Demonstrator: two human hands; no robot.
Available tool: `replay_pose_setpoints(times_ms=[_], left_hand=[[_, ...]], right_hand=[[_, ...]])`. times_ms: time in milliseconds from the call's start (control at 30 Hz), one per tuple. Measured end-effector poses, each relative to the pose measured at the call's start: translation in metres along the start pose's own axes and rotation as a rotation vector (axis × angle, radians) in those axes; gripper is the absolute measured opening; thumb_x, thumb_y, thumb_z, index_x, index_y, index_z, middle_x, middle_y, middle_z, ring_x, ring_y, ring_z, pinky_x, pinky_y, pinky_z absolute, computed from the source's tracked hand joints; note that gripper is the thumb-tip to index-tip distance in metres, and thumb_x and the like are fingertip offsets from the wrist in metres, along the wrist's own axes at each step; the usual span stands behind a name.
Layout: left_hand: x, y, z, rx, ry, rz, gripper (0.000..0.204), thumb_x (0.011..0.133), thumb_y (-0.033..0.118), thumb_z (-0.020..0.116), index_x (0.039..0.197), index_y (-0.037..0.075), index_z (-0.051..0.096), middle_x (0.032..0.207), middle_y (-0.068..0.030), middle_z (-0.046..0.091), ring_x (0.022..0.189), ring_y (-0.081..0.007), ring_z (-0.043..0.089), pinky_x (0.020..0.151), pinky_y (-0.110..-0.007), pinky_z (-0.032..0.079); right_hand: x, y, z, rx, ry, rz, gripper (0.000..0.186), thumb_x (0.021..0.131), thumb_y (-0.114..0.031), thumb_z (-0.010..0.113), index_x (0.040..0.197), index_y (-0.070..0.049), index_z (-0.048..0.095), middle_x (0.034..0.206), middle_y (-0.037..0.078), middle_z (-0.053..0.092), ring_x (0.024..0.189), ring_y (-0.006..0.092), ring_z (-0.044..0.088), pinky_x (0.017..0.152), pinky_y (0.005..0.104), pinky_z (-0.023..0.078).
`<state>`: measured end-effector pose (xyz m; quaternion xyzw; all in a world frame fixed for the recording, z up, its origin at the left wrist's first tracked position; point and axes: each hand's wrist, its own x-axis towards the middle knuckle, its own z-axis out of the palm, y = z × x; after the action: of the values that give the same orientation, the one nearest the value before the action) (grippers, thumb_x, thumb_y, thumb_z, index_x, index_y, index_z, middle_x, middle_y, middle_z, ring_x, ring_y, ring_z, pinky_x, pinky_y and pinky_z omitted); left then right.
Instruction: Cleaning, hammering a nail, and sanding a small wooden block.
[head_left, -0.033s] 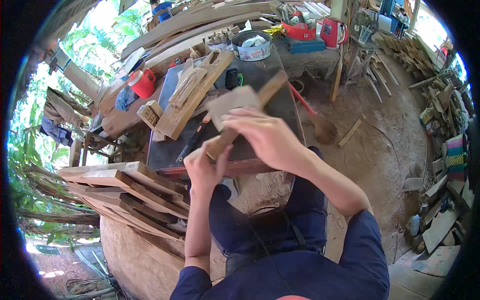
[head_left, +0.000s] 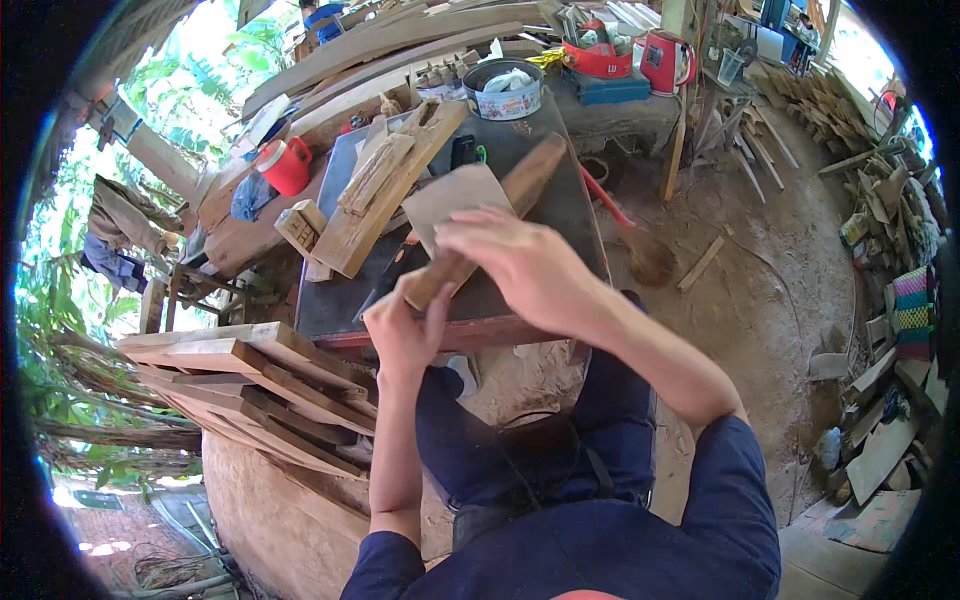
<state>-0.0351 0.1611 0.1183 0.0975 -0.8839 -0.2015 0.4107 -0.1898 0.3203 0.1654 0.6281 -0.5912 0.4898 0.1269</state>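
Observation:
My left hand [head_left: 402, 330] is closed around the near end of a long brown piece of wood [head_left: 532, 178], which slants away to the upper right over the table [head_left: 572, 232]. My right hand [head_left: 525, 262] presses a tan-grey sheet that looks like sandpaper [head_left: 456, 198] onto the middle of this wood. Its fingers bend over the sheet, whose free part sticks out to the left. A dark-handled tool [head_left: 392, 272] with an orange band lies on the table just beyond my left hand, partly hidden.
A thick plank [head_left: 400, 190] with a rough wood piece on it lies at the table's left. A round tin [head_left: 504, 92] stands at the back. Stacked boards [head_left: 250, 365] jut out at the near left. A red-handled tool [head_left: 610, 205] leans by the table's right edge.
My right hand and the sheet have shifted slightly left. The far end of the wood has moved a little up and left, and my left hand slightly left.

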Motion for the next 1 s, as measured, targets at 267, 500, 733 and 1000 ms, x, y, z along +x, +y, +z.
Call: replay_pose_setpoints(times_ms=[267,500,733,1000], left_hand=[[0.031,-0.020,-0.005,-0.092,0.102,-0.163,0.031,0.097,0.028,0.075,0.101,-0.003,0.073,0.069,-0.0131,0.069,0.057,-0.0230,0.065,0.056,-0.033,0.048],[0.039,-0.052,-0.003,-0.101,0.118,-0.208,0.034,0.097,0.029,0.075,0.107,-0.004,0.074,0.075,-0.0127,0.072,0.058,-0.0164,0.062,0.057,-0.031,0.047],[0.040,-0.049,-0.004,-0.105,0.159,-0.107,0.035,0.097,0.029,0.075,0.107,-0.004,0.074,0.079,-0.0132,0.074,0.064,-0.0169,0.065,0.064,-0.031,0.051],[0.040,-0.039,-0.001,-0.059,0.103,-0.213,0.038,0.097,0.031,0.076,0.106,-0.006,0.073,0.075,-0.0135,0.073,0.061,-0.0163,0.063,0.061,-0.030,0.049]], right_hand=[[0.042,0.015,0.059,-0.176,0.138,-0.157,0.028,0.093,-0.001,0.053,0.116,-0.001,0.069,0.115,0.023,0.071,0.095,0.0386,0.073,0.080,0.0496,0.059],[0.066,0.043,0.058,-0.349,-0.034,0.187,0.032,0.090,-0.001,0.056,0.118,-0.004,0.071,0.106,0.021,0.074,0.092,0.0377,0.074,0.079,0.0489,0.060],[0.078,0.047,0.029,-0.436,-0.067,0.358,0.035,0.090,0.000,0.056,0.121,-0.006,0.072,0.103,0.021,0.073,0.094,0.0353,0.075,0.076,0.0446,0.061],[0.071,0.072,0.028,-0.358,0.122,0.327,0.028,0.094,-0.004,0.054,0.116,-0.005,0.070,0.104,0.021,0.073,0.094,0.0398,0.073,0.083,0.0499,0.059]])
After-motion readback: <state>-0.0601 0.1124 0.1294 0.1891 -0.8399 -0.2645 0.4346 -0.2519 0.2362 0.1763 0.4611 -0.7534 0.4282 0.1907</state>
